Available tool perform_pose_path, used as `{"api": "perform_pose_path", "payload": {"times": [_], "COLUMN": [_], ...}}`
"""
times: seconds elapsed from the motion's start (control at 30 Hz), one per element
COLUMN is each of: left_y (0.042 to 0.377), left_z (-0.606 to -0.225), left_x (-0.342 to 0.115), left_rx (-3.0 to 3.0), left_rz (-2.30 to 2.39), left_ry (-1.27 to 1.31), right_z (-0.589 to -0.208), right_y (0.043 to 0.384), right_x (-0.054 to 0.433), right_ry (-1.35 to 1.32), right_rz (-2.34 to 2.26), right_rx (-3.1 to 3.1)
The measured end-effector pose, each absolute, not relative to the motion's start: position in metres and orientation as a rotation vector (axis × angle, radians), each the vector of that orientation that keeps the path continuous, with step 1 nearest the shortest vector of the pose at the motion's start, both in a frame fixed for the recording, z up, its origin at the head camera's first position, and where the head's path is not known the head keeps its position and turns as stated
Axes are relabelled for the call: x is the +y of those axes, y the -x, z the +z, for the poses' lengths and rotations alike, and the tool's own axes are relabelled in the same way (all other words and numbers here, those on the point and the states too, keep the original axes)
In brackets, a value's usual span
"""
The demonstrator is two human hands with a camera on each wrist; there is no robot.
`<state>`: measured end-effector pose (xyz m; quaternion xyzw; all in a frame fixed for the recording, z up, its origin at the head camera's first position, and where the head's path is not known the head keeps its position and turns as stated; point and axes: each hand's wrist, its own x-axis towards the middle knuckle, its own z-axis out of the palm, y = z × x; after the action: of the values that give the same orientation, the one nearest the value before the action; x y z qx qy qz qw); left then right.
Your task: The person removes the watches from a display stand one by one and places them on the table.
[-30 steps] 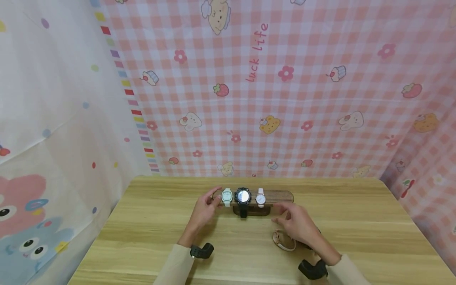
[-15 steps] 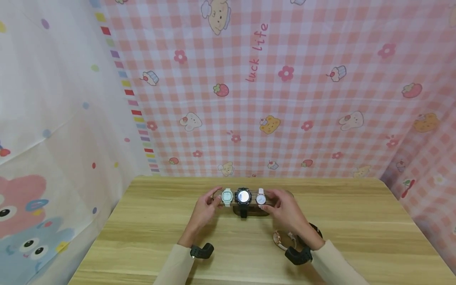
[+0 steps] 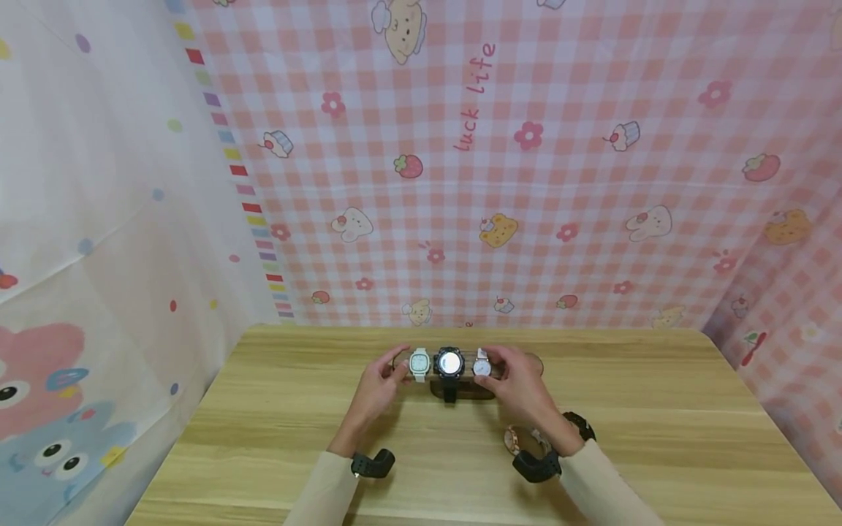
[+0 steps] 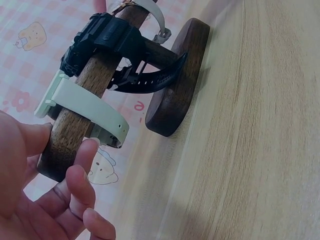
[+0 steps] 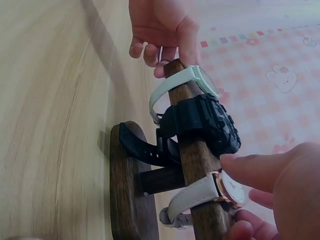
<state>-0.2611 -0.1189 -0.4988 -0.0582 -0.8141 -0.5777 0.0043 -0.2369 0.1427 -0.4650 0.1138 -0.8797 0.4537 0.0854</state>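
A dark wooden watch stand holds three watches on its bar. My left hand grips the bar's left end between thumb and fingers, beside a pale mint watch. In the middle sits a chunky black watch, its strap hanging down toward the base. My right hand pinches a white-strapped watch with a rose-gold case, thumb and fingers at the case's edges. In the right wrist view that watch still wraps the bar; its fingertips are partly hidden behind the case.
On the wooden table, near my right forearm, lie a rose-gold watch with a pale strap and a black watch, partly covered by the arm. A checked cloth hangs behind the table's back edge.
My right hand has moved left and slightly up from beside the stand's right part and taken hold of the white-strapped watch. The left hand stays put on the bar's end.
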Motion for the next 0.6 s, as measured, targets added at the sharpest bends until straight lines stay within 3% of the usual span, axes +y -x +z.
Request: {"api": "perform_pose_path", "payload": {"times": [0.6], "left_y": [0.2611], "left_z": [-0.4991], "left_x": [-0.1189], "left_rx": [-2.548], "left_rz": [-1.809], "left_ry": [0.194], "right_z": [-0.4649], "right_y": [0.2396], "right_x": [0.1358], "right_ry": [-0.243], "right_rz": [1.252], "right_rx": [-2.681]}}
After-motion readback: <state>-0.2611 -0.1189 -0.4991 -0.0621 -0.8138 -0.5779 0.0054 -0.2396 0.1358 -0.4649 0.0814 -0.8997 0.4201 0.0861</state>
